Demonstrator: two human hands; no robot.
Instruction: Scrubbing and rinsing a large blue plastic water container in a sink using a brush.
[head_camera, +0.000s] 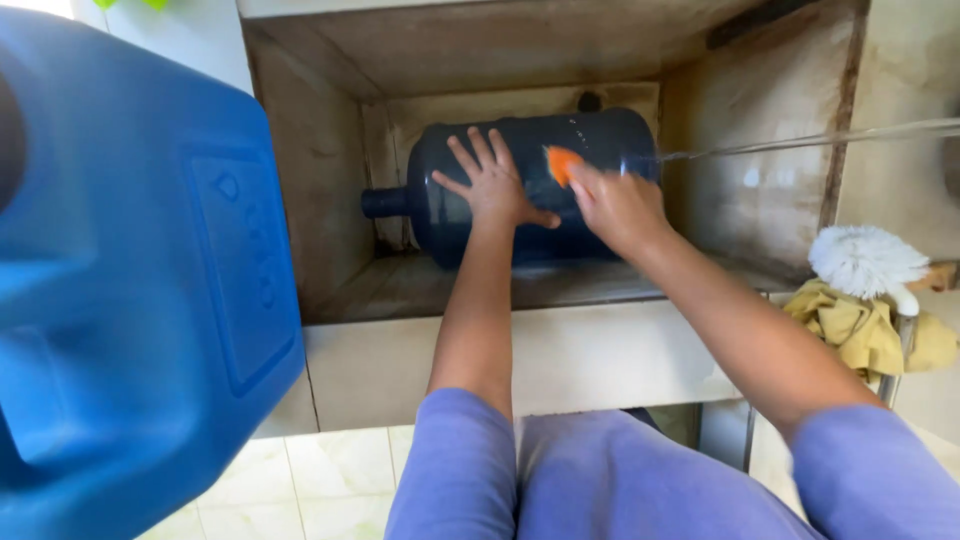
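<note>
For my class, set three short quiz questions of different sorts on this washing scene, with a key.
1. True or false: the dark blue water bottle stands upright in the basin.
2. Which hand holds the orange sponge? A) left hand B) right hand
3. Fill in: the left hand lies ___ on the bottle, fingers spread.

Key: 1 false, it lies on its side, neck to the left. 2 B. 3 flat.

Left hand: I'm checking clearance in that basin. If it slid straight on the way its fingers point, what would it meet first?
The left hand lies flat on the dark bottle. Sliding up, it likely clears the bottle and meets the basin's back wall; depth unclear.
</note>
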